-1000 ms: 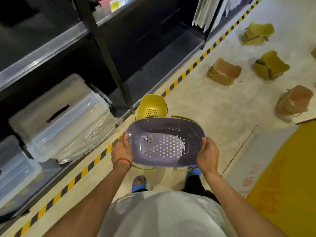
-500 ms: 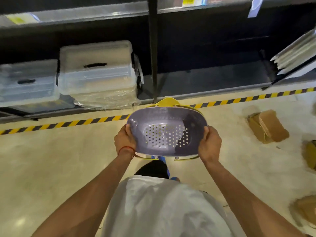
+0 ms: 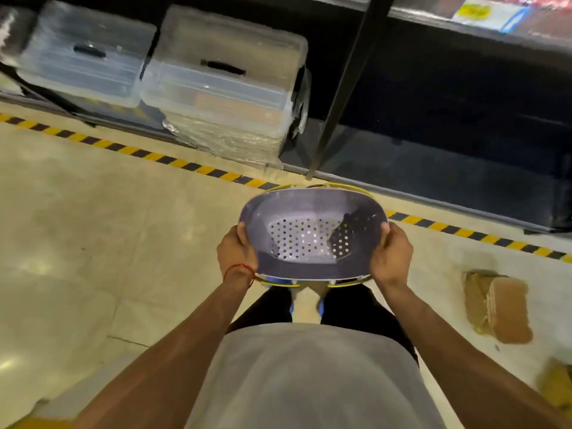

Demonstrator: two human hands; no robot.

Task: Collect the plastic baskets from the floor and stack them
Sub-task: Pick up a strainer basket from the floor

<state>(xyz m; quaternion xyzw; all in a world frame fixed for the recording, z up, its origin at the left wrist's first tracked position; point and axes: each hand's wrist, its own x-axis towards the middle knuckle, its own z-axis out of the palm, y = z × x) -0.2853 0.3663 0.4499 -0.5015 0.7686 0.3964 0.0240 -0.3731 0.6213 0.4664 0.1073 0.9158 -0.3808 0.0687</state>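
The left hand [image 3: 236, 255] and right hand [image 3: 391, 255] are apart, each clamped on one short end of a purple basket [image 3: 309, 202], fingers curled under its rim and thumbs on the outside. The basket is held level in front of the waist, above the feet, with its open side up and its perforated bottom showing. It sits nested in a yellow basket [image 3: 351, 189], of which only thin strips of rim show at the far and near edges. A red thread [image 3: 240, 269] circles the left wrist. On the floor [image 3: 93, 243] to the right lies a brown basket [image 3: 498, 308], well apart from the hands, and a blurred yellowish one [image 3: 557, 385] sits at the lower right corner. Striped yellow-and-black tape [image 3: 185, 164] runs across the floor along a dark shelf rack [image 3: 343, 88]. On the rack's bottom level stand two clear lidded bins [image 3: 223, 78], side by side.
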